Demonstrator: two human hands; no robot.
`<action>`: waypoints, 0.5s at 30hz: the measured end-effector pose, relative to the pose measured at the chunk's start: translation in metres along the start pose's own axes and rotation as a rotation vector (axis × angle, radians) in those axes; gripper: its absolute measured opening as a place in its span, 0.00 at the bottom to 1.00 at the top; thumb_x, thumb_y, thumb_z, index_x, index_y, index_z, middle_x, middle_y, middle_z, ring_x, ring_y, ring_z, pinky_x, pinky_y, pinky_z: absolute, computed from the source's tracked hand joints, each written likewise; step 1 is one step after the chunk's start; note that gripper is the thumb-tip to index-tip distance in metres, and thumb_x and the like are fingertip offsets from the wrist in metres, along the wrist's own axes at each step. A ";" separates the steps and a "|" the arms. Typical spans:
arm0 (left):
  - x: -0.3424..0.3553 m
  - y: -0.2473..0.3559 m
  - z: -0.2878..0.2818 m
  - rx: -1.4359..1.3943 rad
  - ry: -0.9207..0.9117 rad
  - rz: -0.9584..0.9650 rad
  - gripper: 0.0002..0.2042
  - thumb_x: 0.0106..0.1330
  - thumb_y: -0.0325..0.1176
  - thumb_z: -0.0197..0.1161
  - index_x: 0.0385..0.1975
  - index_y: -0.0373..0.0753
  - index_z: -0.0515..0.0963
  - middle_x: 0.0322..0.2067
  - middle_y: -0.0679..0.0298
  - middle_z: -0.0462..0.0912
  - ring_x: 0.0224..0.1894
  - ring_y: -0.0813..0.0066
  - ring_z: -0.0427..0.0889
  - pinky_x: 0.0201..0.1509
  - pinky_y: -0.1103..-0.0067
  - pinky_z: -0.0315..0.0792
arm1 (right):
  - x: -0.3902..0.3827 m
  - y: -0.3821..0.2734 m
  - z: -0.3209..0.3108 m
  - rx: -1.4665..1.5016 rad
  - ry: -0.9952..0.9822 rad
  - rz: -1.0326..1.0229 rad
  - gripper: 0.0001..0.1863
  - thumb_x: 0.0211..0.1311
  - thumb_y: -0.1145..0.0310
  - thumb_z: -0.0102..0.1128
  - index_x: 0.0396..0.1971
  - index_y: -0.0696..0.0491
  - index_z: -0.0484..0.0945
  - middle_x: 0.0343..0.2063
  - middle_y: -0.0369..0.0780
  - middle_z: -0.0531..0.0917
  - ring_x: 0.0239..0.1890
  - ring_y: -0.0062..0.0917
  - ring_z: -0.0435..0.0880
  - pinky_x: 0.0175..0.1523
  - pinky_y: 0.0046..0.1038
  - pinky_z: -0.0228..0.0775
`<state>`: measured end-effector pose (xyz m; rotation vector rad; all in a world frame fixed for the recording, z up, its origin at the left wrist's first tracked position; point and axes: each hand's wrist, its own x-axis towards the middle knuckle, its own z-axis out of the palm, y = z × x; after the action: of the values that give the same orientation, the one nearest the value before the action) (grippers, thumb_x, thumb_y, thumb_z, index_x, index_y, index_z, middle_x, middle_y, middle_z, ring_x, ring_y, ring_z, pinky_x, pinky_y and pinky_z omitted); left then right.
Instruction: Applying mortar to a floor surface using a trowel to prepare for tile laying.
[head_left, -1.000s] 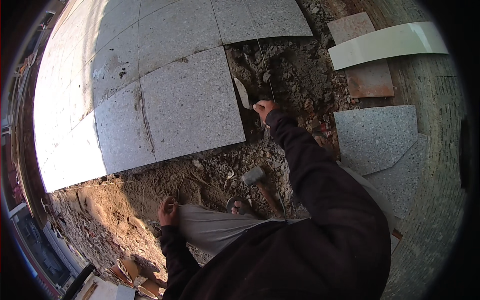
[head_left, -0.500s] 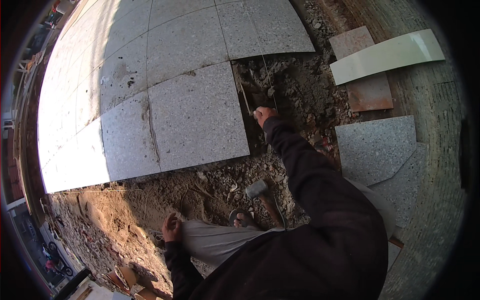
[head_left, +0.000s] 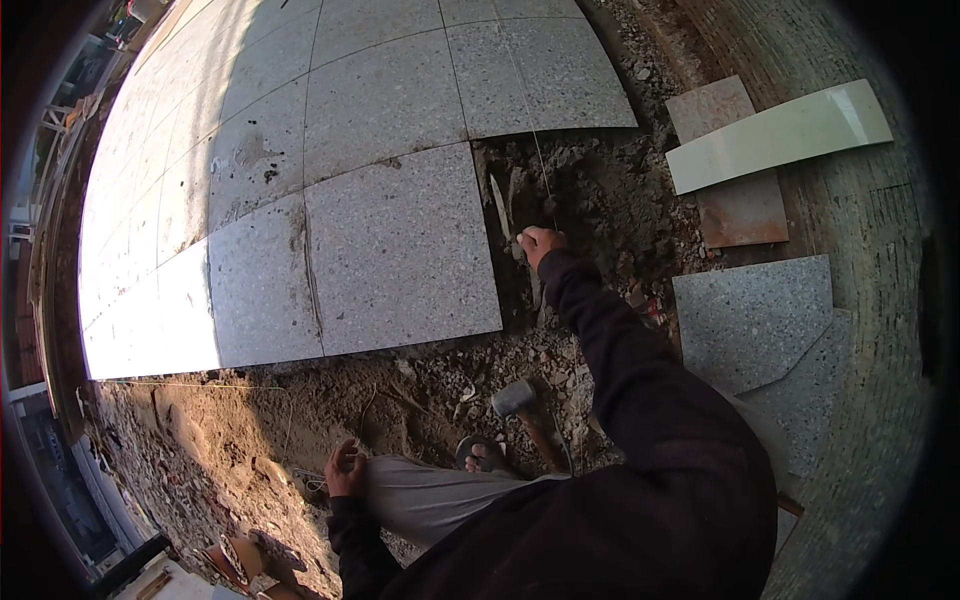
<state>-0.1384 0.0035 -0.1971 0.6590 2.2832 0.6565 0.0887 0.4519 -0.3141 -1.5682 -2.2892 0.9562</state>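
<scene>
My right hand point(head_left: 540, 243) is closed round the handle of a trowel point(head_left: 500, 200), whose narrow blade lies in grey mortar point(head_left: 610, 195) along the exposed edge of a speckled square tile point(head_left: 400, 250). A thin taut string crosses the tiles and mortar beside it. My left hand point(head_left: 347, 468) is by my bent knee, fingers curled, near thin string on the dirt; what they hold, if anything, is hidden. Below the tiled edge, a rubber mallet point(head_left: 515, 398) with a wooden handle lies on rubble near my sandalled foot point(head_left: 480, 455).
Laid tiles point(head_left: 380, 90) cover the upper left, partly sunlit. At the right, cut speckled slabs point(head_left: 745, 320), a reddish tile point(head_left: 740, 215) and a pale cream strip point(head_left: 775, 135) lie beside rough boards or concrete point(head_left: 875, 250). Dirt and rubble point(head_left: 230, 445) border the lower left.
The whole scene has shifted down in the picture. The trowel blade has tilted and lies along the tile edge, my right hand still on it. My left hand's fingers have moved slightly.
</scene>
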 end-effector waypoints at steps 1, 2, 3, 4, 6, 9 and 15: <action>0.000 0.000 0.001 -0.009 0.000 -0.007 0.15 0.47 0.30 0.55 0.36 0.36 0.70 0.30 0.57 0.73 0.30 0.69 0.75 0.34 0.78 0.69 | 0.000 -0.005 0.004 -0.009 -0.036 0.033 0.14 0.52 0.58 0.47 0.27 0.54 0.73 0.27 0.45 0.76 0.33 0.41 0.72 0.39 0.36 0.64; 0.000 0.001 0.001 -0.005 0.000 -0.022 0.15 0.47 0.30 0.55 0.36 0.36 0.70 0.30 0.57 0.73 0.30 0.69 0.75 0.34 0.78 0.69 | 0.002 -0.010 0.008 0.005 -0.054 0.026 0.13 0.52 0.59 0.47 0.27 0.54 0.73 0.29 0.45 0.76 0.36 0.42 0.71 0.42 0.37 0.63; 0.000 0.002 0.001 -0.012 0.008 -0.015 0.15 0.47 0.30 0.55 0.36 0.36 0.70 0.30 0.57 0.73 0.30 0.69 0.75 0.34 0.78 0.69 | 0.006 -0.013 0.011 -0.012 -0.076 0.035 0.13 0.52 0.58 0.46 0.28 0.53 0.73 0.30 0.45 0.76 0.37 0.42 0.70 0.43 0.36 0.63; -0.001 0.003 0.001 0.009 0.013 -0.002 0.15 0.47 0.29 0.55 0.37 0.36 0.70 0.31 0.59 0.73 0.31 0.71 0.75 0.34 0.79 0.70 | 0.012 -0.016 0.013 -0.025 -0.094 0.072 0.13 0.52 0.58 0.46 0.28 0.53 0.73 0.30 0.45 0.76 0.37 0.42 0.70 0.43 0.36 0.63; -0.003 0.004 0.002 0.030 0.020 0.015 0.15 0.48 0.29 0.55 0.38 0.36 0.70 0.31 0.60 0.73 0.31 0.73 0.75 0.33 0.80 0.70 | 0.032 -0.018 0.014 -0.064 -0.086 0.057 0.14 0.52 0.58 0.47 0.29 0.53 0.74 0.30 0.46 0.75 0.38 0.42 0.70 0.43 0.36 0.63; -0.005 0.005 0.003 -0.002 0.012 0.039 0.15 0.46 0.29 0.55 0.37 0.36 0.70 0.29 0.57 0.73 0.29 0.69 0.75 0.34 0.78 0.69 | 0.075 -0.017 0.006 -0.180 -0.083 0.069 0.16 0.54 0.57 0.45 0.32 0.54 0.73 0.25 0.43 0.77 0.27 0.36 0.75 0.36 0.33 0.66; -0.003 0.001 0.001 0.036 0.013 0.058 0.15 0.47 0.29 0.55 0.36 0.36 0.70 0.30 0.57 0.72 0.29 0.69 0.75 0.33 0.78 0.69 | 0.071 -0.009 -0.013 0.303 -0.164 0.391 0.16 0.55 0.57 0.44 0.33 0.54 0.73 0.24 0.44 0.77 0.24 0.32 0.75 0.31 0.31 0.67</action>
<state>-0.1352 0.0027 -0.1958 0.7423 2.2999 0.6495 0.0590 0.5185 -0.3124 -1.8889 -1.8441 1.4961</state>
